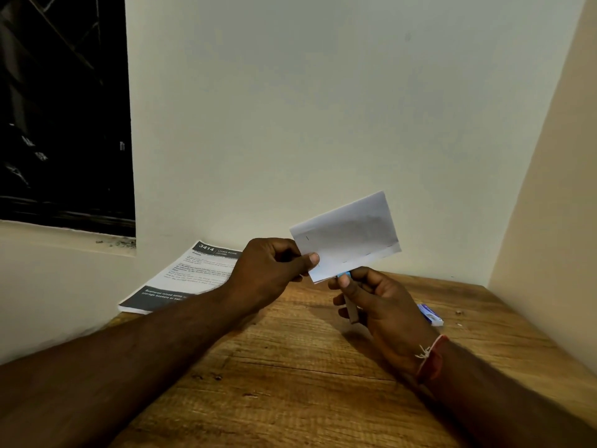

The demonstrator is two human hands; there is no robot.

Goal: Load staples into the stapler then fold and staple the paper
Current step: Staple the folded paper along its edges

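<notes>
A: Where is the folded paper [347,236]?
B: Above the worktop [290,367], in the left hand [271,270], whose grip pinches the paper's near-left corner between thumb and fingers.
A: And the stapler [350,305]?
B: Just below the paper, its blue tip at the lower edge; the right hand [374,302] has its grip closed around it.
A: Anything else?
B: A staple box [429,314] lies right of the paper, a printed sheet [184,279] left of it.

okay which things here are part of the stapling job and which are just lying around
In use: folded white paper in the left hand; small blue stapler in the right hand; small blue-and-white staple box on the wooden table.

Lying about: printed sheet against the wall.
</notes>
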